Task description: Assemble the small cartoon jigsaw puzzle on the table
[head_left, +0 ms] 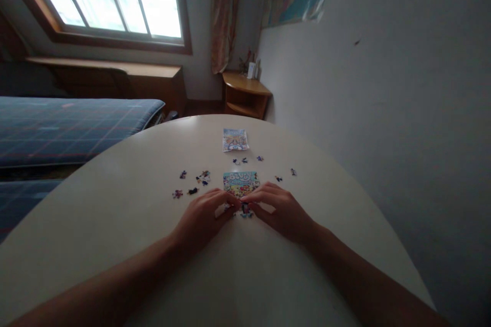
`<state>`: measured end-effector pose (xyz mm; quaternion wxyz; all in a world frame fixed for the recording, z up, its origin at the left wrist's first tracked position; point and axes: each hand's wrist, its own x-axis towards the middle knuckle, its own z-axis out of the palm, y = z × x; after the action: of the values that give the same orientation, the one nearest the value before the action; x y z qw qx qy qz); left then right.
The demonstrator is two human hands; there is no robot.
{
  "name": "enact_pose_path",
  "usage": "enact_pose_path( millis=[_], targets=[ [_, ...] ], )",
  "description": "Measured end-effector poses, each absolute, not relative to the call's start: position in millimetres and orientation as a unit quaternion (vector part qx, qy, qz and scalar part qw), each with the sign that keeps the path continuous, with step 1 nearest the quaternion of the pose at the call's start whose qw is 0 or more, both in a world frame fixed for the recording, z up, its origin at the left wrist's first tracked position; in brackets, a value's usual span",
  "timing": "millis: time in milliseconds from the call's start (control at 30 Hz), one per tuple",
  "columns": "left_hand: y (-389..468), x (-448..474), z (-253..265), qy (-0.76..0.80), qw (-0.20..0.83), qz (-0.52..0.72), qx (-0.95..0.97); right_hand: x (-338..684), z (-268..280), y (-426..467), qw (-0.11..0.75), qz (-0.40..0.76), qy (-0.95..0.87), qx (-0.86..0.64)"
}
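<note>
A partly assembled jigsaw puzzle (241, 178) with a bright, lettered upper part lies on the white round table in front of me. My left hand (209, 210) reaches its lower left side, thumb and forefinger brought together on a small puzzle piece at its lower edge. From the right, my right hand (283, 210) meets it there, with its forefinger and thumb bent around the same spot. My fingertips nearly touch each other and partly cover the lower rows. Dark puzzle pieces (246, 209) show between the two hands.
Loose pieces lie left of the puzzle, including a small cluster (204, 178), and a few sit to the right (293, 171). Beyond is a printed picture sheet (235, 140). The table's (153, 163) right edge runs near a wall; a plaid mattress (76, 122) stands at left.
</note>
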<state>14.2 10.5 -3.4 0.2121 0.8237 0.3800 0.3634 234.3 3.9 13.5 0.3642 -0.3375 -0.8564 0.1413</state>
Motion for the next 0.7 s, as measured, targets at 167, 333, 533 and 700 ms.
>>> enact_pose_path(
  millis=[167,333,533,700],
  targets=[
    [13.0,12.7,-6.8,0.414,0.208,0.363,0.808,235.6,12.0,4.5,0.340,0.146,-0.861,-0.349],
    [15.3,12.7,-6.1,0.447,0.199,0.354,0.798,234.1,9.5,4.8,0.314,0.155,-0.872,-0.343],
    [18.2,13.7,-6.9,0.455,0.198,0.358,0.791,231.9,7.8,4.1,0.292,0.143,-0.878,-0.352],
    [19.3,14.0,-7.9,0.461,0.200,0.354,0.789,231.2,6.4,3.2,0.280,0.141,-0.880,-0.356]
  ],
)
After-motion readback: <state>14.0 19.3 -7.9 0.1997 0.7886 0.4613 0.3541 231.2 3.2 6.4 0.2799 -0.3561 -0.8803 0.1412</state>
